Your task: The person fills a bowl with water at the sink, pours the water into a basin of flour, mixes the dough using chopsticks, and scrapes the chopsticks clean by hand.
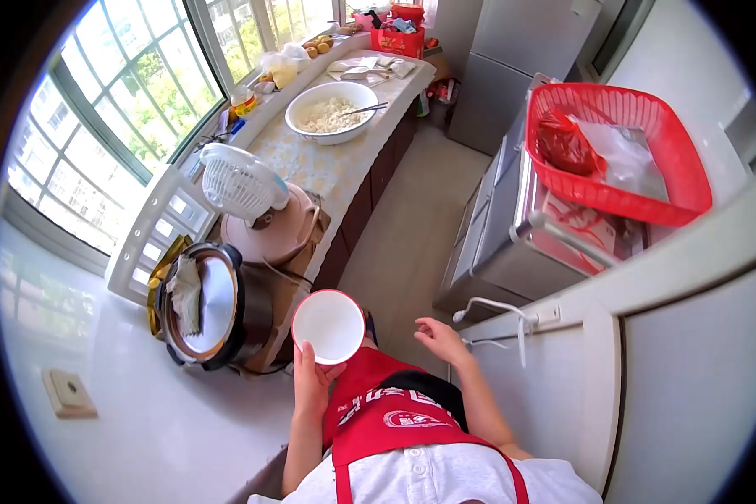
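Note:
My left hand (312,380) grips a white bowl (328,323) with a red rim, its thumb lying over the near edge. The bowl is tipped toward me and looks bare inside. My right hand (439,339) hangs in the air to the right, holding nothing, its fingers loosely bent and apart. To the left of the bowl stands a dark round cooker (256,307) with its top uncovered and a pale crumpled cloth (185,294) on it. Farther along the counter, a large white basin (292,115) holds a pale crumbly food (332,116) and a metal utensil (370,109).
A pinkish lidded pot (265,235) and a light blue-and-white basket (235,181) stand beyond the cooker. On the right, a red plastic basket (689,160) with bags rests above a metal cabinet (512,235). A white cord (496,304) hangs near my right hand. A grey fridge (504,92) stands behind.

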A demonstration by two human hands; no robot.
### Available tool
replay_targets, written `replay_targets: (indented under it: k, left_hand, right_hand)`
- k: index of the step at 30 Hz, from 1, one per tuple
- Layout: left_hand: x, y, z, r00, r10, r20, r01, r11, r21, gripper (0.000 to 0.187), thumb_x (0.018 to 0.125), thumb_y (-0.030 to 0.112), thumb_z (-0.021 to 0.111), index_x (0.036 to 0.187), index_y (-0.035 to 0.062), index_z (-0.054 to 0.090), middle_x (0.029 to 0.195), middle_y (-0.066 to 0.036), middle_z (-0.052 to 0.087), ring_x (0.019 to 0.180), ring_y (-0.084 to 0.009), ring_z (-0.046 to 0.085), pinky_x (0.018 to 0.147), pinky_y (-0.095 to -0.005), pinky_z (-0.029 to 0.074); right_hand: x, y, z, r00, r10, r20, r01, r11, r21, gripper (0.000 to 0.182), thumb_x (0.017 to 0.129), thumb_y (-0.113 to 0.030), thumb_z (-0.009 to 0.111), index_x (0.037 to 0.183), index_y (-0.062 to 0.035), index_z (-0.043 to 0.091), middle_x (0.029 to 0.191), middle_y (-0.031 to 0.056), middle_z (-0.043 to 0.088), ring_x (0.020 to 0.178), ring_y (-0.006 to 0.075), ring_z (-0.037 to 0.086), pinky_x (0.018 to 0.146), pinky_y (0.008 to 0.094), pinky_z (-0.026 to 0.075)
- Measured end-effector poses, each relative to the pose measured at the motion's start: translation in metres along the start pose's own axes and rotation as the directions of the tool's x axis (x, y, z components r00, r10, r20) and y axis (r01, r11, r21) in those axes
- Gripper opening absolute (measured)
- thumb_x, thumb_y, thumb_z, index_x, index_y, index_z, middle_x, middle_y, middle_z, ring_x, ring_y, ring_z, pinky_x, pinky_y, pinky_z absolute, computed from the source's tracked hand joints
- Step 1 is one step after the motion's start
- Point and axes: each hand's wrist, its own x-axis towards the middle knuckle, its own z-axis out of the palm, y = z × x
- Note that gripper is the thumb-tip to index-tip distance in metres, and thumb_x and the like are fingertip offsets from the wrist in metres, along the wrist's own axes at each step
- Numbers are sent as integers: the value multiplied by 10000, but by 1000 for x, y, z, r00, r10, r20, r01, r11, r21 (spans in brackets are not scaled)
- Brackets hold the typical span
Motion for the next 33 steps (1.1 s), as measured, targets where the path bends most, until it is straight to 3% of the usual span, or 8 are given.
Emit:
replay_targets:
  k: [6,8,14,24,26,28,29,33]
  left_hand:
    - [145,50,38,1000,20,18,-20,999,-26,509,920,404,397,1324,135,245,1209,-88,470,985,-205,575,747,-327,526]
    - [181,70,55,999,26,-42,-25,999,30,529,904,454,404,1322,160,265,1182,-58,506,940,-188,592,705,-301,512]
    - [284,111,96,996,-4,-89,5,1000,17,530,901,458,409,1317,157,279,1180,-52,509,973,-191,576,700,-301,511]
    - [427,129,168,933,101,-345,-163,974,-154,506,898,450,424,1289,143,331,1195,-56,504,1014,-189,553,702,-310,517]
    - [445,134,182,907,99,-410,-185,967,-174,508,897,451,425,1286,136,336,1184,-58,511,1004,-186,558,698,-310,522]
    - [460,138,194,874,93,-476,-217,953,-212,510,896,452,427,1282,130,342,1172,-60,519,994,-182,564,694,-310,526]
    - [467,141,198,864,94,-495,-233,945,-228,510,895,452,426,1280,127,344,1164,-61,525,984,-181,569,693,-311,530]
    - [490,139,199,824,95,-559,-286,921,-264,494,900,443,419,1275,130,353,1142,-65,539,965,-187,579,691,-321,541]
  right_hand:
    - [192,-45,-43,991,-78,-111,100,973,208,419,800,-226,596,1176,-74,488,1003,119,599,757,210,620,676,296,488]
    - [247,-63,-61,981,-3,-192,95,876,473,487,800,-177,610,1245,-93,431,1125,139,529,732,159,601,654,264,486]
    - [417,-88,-131,919,75,-388,198,762,616,593,798,-134,629,1315,-117,338,1227,192,421,829,147,573,647,251,494]
    - [644,-95,-199,995,92,-41,-55,834,549,824,731,-172,709,1376,-111,200,1267,223,354,851,171,570,640,258,504]
    - [670,-95,-204,1000,28,-8,-19,858,513,750,742,-169,695,1346,-84,259,1150,192,464,769,155,584,587,248,499]
    - [683,-104,-215,969,0,247,-108,900,422,637,760,-164,676,1289,-59,338,927,122,569,663,131,582,521,229,474]
    - [683,-111,-218,976,-16,216,-74,913,401,477,768,-148,663,1177,-31,446,715,39,564,574,94,547,472,206,430]
    - [695,-139,-225,983,-161,93,110,909,403,272,773,-109,651,1010,-22,552,691,-4,551,535,47,481,465,195,399]
